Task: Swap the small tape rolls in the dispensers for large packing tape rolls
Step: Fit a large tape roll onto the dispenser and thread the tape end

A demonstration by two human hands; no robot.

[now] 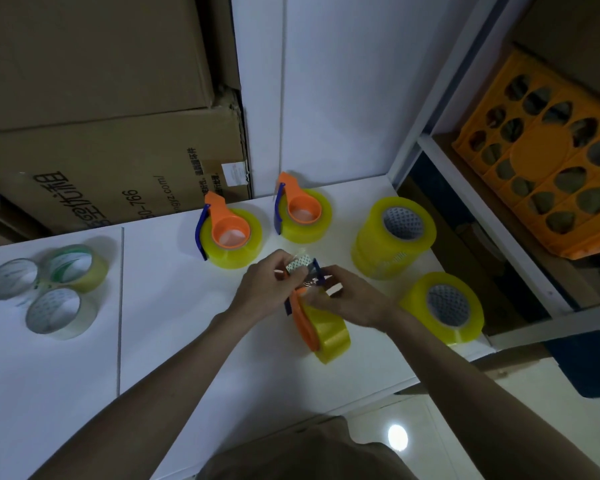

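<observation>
A head-worn camera looks down on a white table (pixel 174 341) in dim light, with both bare forearms reaching in from the bottom edge.

At the far left of the table sit three small tape rolls (pixel 45 289), nearly empty and pale, lying flat and touching one another in a cluster. Behind them, stacked cardboard boxes (pixel 101 133) rise against the wall.

Moving right, toward the table's far edge, two orange dispensers lie flat, each already loaded with a large yellow packing tape roll. The left dispenser (pixel 227 233) and the right dispenser (pixel 302 213) sit near each other but apart, each with a dark blue cutter arm on its left side.

In the centre, both hands meet over a third dispenser (pixel 303 323), which stands on edge with a large yellow roll (pixel 328 336) fitted in it. The left hand (pixel 267 289) pinches a strip of pulled-out tape (pixel 297 266) between thumb and fingertips, near the dispenser's blue cutter end. The right hand (pixel 354 299) is closed around the top of the dispenser and roll, steadying them.

Further right, two spare large rolls rest on the table: a tall stack (pixel 394 237) of yellow tape behind, and a single roll (pixel 445 308) lying near the table's right edge.

At the far right, an orange plastic crate (pixel 548 161) sits on a white shelf frame.
</observation>
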